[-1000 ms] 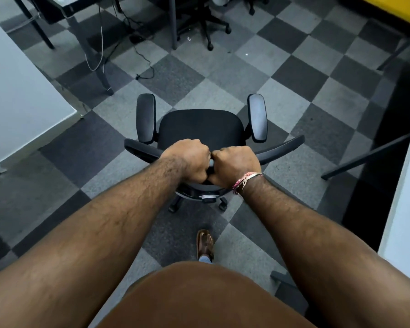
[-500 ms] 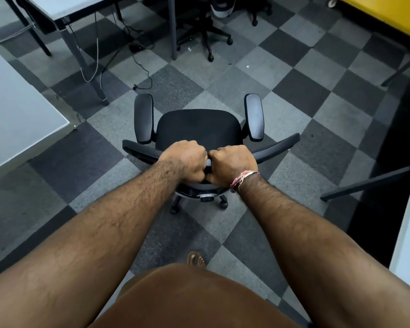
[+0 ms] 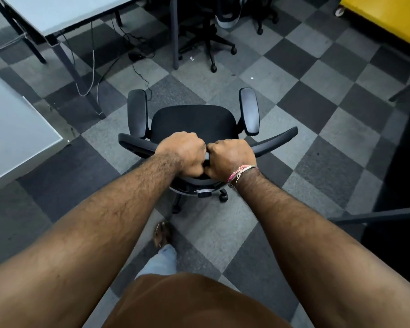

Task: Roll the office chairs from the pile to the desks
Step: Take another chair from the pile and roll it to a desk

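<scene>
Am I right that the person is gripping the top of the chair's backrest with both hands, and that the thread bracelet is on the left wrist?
Not quite: the head view shows the thread bracelet on the right wrist. The rest holds: the left hand and right hand both grip the top of the chair backrest.

Office: desks (image 3: 57,13), swivel chairs (image 3: 208,41), checkered carpet tiles (image 3: 305,110).

Checkered carpet floor (image 3: 313,110) (grey tiles) carries office chair (image 3: 193,121), cables (image 3: 137,69).
</scene>
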`<state>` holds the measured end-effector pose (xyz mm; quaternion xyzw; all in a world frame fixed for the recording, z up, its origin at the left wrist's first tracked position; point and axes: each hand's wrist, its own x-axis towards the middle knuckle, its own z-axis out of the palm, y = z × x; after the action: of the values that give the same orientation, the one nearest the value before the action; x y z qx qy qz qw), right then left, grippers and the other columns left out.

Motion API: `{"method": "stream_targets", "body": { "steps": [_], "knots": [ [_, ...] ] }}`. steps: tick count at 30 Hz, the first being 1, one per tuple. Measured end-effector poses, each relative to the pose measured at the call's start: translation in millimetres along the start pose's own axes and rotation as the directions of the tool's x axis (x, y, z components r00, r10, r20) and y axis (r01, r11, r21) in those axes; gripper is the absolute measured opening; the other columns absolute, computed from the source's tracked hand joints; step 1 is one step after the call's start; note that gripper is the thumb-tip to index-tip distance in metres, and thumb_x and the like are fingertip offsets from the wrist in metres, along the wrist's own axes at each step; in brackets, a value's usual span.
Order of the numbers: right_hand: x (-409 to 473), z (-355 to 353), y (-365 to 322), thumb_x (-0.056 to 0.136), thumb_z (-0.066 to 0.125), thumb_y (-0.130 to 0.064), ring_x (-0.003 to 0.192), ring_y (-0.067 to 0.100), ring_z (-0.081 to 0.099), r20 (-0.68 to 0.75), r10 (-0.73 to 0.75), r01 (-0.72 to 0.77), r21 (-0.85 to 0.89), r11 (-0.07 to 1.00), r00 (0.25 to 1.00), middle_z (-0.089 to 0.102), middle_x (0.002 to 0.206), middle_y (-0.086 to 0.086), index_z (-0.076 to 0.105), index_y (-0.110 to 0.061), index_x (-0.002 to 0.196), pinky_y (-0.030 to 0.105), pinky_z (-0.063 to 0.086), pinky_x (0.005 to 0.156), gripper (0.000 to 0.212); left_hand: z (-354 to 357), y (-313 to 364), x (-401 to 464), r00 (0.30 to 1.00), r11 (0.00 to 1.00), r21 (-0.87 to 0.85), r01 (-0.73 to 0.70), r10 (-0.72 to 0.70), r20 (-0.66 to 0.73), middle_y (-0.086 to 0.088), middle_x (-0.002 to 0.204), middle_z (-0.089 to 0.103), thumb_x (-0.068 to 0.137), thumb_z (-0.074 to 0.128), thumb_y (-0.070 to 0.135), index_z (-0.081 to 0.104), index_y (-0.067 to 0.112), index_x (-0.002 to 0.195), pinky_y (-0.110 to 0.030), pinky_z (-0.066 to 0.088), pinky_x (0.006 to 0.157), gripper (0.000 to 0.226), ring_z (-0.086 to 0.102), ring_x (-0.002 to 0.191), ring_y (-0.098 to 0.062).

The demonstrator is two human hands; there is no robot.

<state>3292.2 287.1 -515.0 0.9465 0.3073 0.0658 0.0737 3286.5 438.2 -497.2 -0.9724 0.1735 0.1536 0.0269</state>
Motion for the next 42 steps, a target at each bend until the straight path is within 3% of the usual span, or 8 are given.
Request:
{"method": "stream_targets", "body": {
  "steps": [4,8,13,21,31,42],
  "knots": [
    [64.4,-2.1,10.6,0.073,0.061,-0.051,0.065,0.024,0.064,0.124,0.02,-0.022,0.017,1.0,0.992,0.066,0.071,-0.004,0.061,-0.026,0.073,0.029,0.04,0.056,0.025,-14.1,-46.2,45.0,1.0,1.0,0.015,-0.011,0.011,-0.001,0.003,0.068,0.058,0.078,0.059,0.04,0.058,0.024,0.071,-0.033,0.053,0.059,0.017,0.054,0.059,-0.016],
    [134.3,-0.1,20.5,0.074,0.059,-0.054,0.07,0.025,0.066,0.183,0.053,-0.059,0.031,0.998,0.982,0.068,0.075,-0.003,0.063,-0.026,0.077,0.029,0.038,0.057,0.028,-30.8,-96.4,89.5,1.0,1.0,0.012,-0.027,0.027,0.004,0.004,0.067,0.058,0.079,0.059,0.04,0.059,0.024,0.07,-0.033,0.053,0.057,0.019,0.054,0.057,-0.016],
    [211.2,10.0,33.5,0.076,0.057,-0.058,0.069,0.023,0.066,0.188,0.055,-0.062,0.031,0.998,0.981,0.067,0.074,-0.004,0.064,-0.026,0.079,0.029,0.04,0.057,0.034,-47.9,-154.1,141.0,0.999,0.999,0.013,-0.034,0.034,-0.005,0.005,0.066,0.059,0.079,0.06,0.041,0.06,0.024,0.07,-0.031,0.052,0.056,0.019,0.056,0.058,-0.015],
    [322.0,26.6,62.0,0.08,0.056,-0.048,0.059,0.024,0.062,0.164,0.035,-0.045,0.058,0.997,0.986,0.062,0.066,-0.005,0.056,-0.025,0.07,0.028,0.04,0.053,0.025,-74.8,-228.0,224.9,1.0,0.995,0.097,-0.011,0.011,0.008,0.006,0.066,0.057,0.08,0.059,0.041,0.06,0.024,0.071,-0.031,0.048,0.056,0.019,0.058,0.061,-0.017],
    [463.2,53.0,119.9,0.081,0.056,-0.038,0.062,0.027,0.062,0.093,-0.1,0.085,0.15,0.985,0.991,0.063,0.069,-0.003,0.054,-0.025,0.07,0.029,0.039,0.057,0.017,-110.4,-300.1,333.7,0.977,0.967,0.141,0.21,-0.213,0.009,0.007,0.07,0.058,0.079,0.057,0.045,0.064,0.028,0.08,-0.031,0.046,0.06,0.018,0.06,0.069,-0.019],
    [559.7,77.1,214.5,0.082,0.055,-0.035,0.065,0.027,0.064,0.063,-0.381,0.368,0.161,0.916,0.922,0.065,0.073,-0.003,0.061,-0.025,0.078,0.03,0.039,0.057,0.013,-142.9,-297.6,428.3,0.863,0.862,-0.034,0.505,-0.504,0.034,0.006,0.065,0.045,0.081,0.057,0.037,0.053,0.027,0.073,-0.032,0.048,0.065,0.013,0.053,0.067,-0.024]
  ]
}}
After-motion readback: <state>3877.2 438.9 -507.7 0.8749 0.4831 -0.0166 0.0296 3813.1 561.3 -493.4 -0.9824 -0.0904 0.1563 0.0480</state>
